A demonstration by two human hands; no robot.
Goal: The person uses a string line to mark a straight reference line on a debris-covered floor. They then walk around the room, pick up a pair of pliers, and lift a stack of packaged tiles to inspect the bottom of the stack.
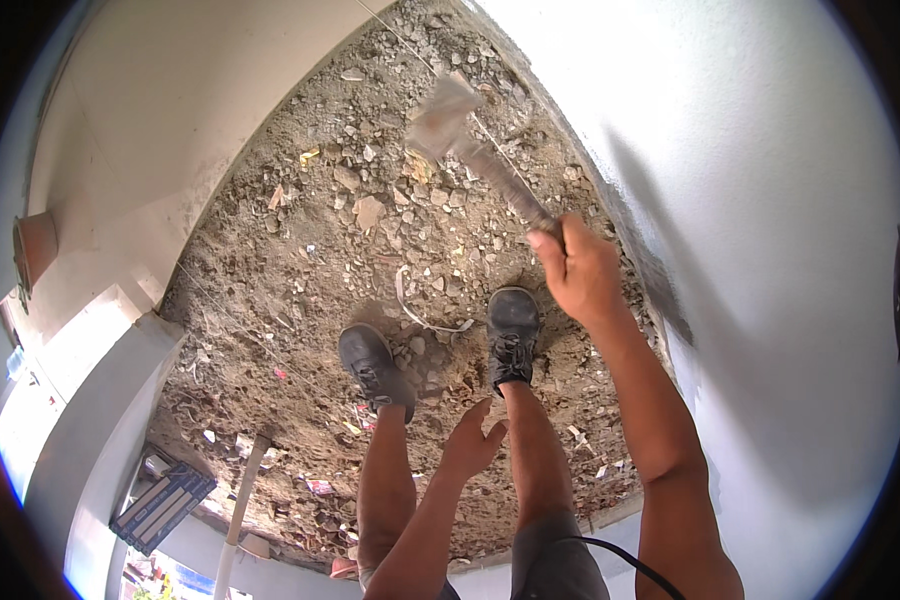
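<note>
My right arm (665,430) comes in at five o'clock, bent at the elbow, lifting my right hand (585,268) toward two, clenched, its thumb (544,243) pointing to ten. My left forearm (417,540) rises from six; its left hand (469,442) hangs loose between my legs (537,450), index and thumb apart.

Bldg site w/ rubble-strewn ground (315,275)

– What colours is the short-handled tool (482,160)?
– Grey-brown head (442,118), darker brown handle (511,188).
– And the lace-up shoes (513,325)?
– Charcoal. The soil (300,245) is grey-brown, the flowerpot (38,247) terracotta, the panel (163,507) blue with pale stripes.
</note>
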